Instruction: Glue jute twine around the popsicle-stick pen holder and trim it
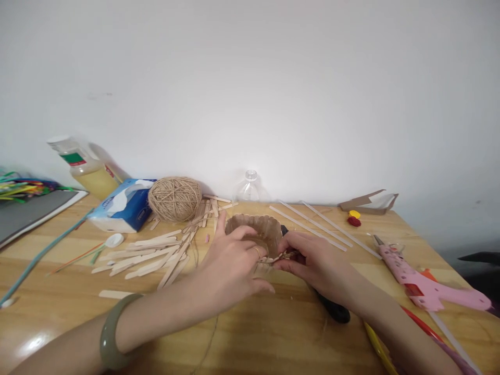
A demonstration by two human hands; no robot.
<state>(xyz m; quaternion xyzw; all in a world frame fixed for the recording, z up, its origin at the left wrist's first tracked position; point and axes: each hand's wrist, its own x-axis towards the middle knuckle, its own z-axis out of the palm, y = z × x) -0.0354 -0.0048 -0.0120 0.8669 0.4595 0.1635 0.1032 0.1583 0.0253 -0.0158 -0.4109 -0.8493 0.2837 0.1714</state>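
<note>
A brown, open container with a scalloped rim stands before me, its lower part hidden by my hands. My left hand wraps over its left and near side, with bent fingers at the rim and the thumb sticking out in front. At the near right rim, my right hand pinches a strand of twine between thumb and fingertips. A loose length of twine trails down the table below my left wrist. Partly under my right hand lies a black handle; its tool is mostly hidden.
A twine ball, tissue box and loose craft sticks lie left. A clear bottle stands by the wall. Rightward are glue sticks, a pink glue gun and cardboard. A tilted liquid-filled bottle is at far left.
</note>
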